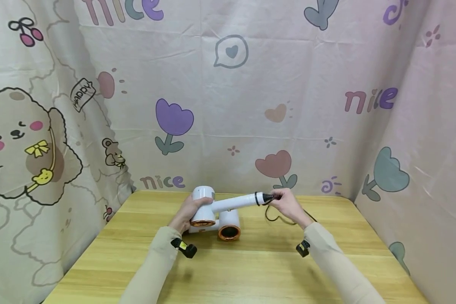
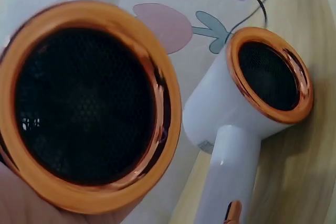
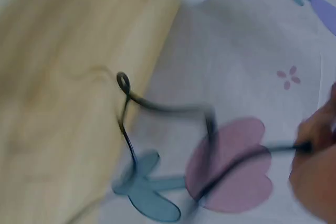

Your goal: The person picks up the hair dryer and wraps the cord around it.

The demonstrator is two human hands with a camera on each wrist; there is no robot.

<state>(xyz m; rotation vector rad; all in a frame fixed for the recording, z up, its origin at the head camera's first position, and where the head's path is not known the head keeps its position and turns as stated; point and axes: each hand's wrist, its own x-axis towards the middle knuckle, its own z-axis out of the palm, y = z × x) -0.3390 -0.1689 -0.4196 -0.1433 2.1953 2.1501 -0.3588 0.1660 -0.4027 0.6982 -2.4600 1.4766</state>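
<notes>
A white hair dryer [image 1: 233, 203] with a copper-coloured rim is held up off the table, its handle pointing right. My left hand [image 1: 185, 213] grips it around the barrel; in the left wrist view its dark round grille [image 2: 86, 108] faces the camera. At the end of the handle, where a ribbed black sleeve [image 1: 267, 198] sticks out, my right hand [image 1: 287, 205] pinches the black power cord [image 3: 247, 156]. A second white hair dryer [image 1: 229, 217] lies just beneath and in front, copper rim towards me, its handle partly hidden behind my left hand.
The wooden table [image 1: 258, 270] runs up to a patterned curtain [image 1: 220, 105] behind, with more curtain at both sides. Loose black cord [image 1: 277, 218] trails in curves on the table beneath my right hand.
</notes>
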